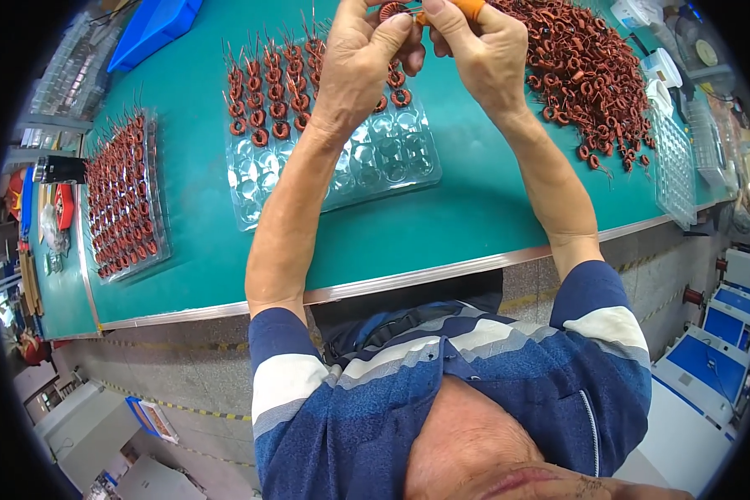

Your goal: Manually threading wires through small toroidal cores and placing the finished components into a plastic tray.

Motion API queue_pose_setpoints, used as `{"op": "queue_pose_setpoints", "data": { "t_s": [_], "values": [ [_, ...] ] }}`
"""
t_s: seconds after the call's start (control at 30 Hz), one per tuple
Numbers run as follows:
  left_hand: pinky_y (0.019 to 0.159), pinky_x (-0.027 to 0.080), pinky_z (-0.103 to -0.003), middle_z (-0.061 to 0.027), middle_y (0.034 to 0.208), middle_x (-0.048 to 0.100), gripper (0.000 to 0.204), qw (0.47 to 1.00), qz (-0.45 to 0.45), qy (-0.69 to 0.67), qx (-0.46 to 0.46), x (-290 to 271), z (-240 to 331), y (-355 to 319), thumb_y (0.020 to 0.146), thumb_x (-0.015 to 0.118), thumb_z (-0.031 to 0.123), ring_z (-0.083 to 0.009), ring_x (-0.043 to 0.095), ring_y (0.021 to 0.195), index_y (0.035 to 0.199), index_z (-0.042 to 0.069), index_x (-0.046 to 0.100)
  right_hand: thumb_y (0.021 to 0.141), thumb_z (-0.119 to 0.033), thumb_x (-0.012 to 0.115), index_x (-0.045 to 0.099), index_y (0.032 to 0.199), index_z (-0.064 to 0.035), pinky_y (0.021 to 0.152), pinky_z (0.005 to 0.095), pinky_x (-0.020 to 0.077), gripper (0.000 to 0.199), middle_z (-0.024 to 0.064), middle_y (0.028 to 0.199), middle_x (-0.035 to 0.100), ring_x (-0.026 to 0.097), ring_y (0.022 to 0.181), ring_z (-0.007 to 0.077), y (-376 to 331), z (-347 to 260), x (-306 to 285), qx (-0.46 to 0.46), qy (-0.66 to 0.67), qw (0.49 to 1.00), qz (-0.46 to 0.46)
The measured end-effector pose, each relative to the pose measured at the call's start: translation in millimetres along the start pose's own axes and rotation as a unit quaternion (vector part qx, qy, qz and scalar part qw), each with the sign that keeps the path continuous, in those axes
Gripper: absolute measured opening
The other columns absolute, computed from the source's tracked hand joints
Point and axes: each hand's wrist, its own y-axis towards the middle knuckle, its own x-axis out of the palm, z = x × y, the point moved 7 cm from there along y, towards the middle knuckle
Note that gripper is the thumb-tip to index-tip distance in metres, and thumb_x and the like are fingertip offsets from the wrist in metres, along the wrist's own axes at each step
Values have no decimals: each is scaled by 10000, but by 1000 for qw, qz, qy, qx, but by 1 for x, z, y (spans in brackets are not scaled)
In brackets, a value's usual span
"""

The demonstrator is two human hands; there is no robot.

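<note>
At the top edge of the view, my left hand (357,62) pinches a ring-shaped copper-wire coil (391,11) between thumb and fingers. Close beside it, my right hand (490,62) is closed around an orange-handled tool (468,8); its working end is too small and cut off to make out. Below both hands lies a clear plastic tray (258,187) with round pockets. Upright coils (279,129) with wire leads fill its far rows, while the near pockets hold none. My left forearm hides part of the tray.
A large heap of loose coils (596,92) covers the right of the green table (417,242). On the left stands another clear tray full of coils (123,200). A blue bin (154,32) sits at the far left, and stacked clear trays (673,162) line the right edge.
</note>
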Motion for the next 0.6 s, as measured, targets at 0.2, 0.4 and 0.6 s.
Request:
{"op": "queue_pose_setpoints", "data": {
  "t_s": [0.2, 0.4, 0.6],
  "values": [
    [490, 391, -244, -30, 692, 495, 152, 952, 8, 306, 27, 4, 11, -2, 981, 446, 91, -96, 460, 545, 1101, 9, 403, 852, -70, 661, 636, 798, 19, 473, 285, 428, 107, 104, 629, 590, 553, 511, 167, -13, -44, 9, -301, -242, 922, 36],
    [519, 404, -243, -46, 772, 472, 170, 993, -14, -117, -5, 5, -2, -3, 983, 480, 103, -112, 440, 585, 1132, 49, 418, 886, -118, 658, 645, 785, 21, 486, 249, 413, 172, 44, 604, 592, 510, 536, 90, -5, -27, 0, -123, -99, 987, 13],
    [492, 376, -213, -5, 738, 461, 136, 980, -27, 193, 28, 5, 10, -6, 985, 458, 100, -68, 423, 561, 1098, 47, 403, 880, -117, 661, 646, 826, 27, 497, 254, 414, 155, 43, 616, 575, 507, 562, 90, 0, -32, 4, -168, -162, 972, 5]
  ]
}}
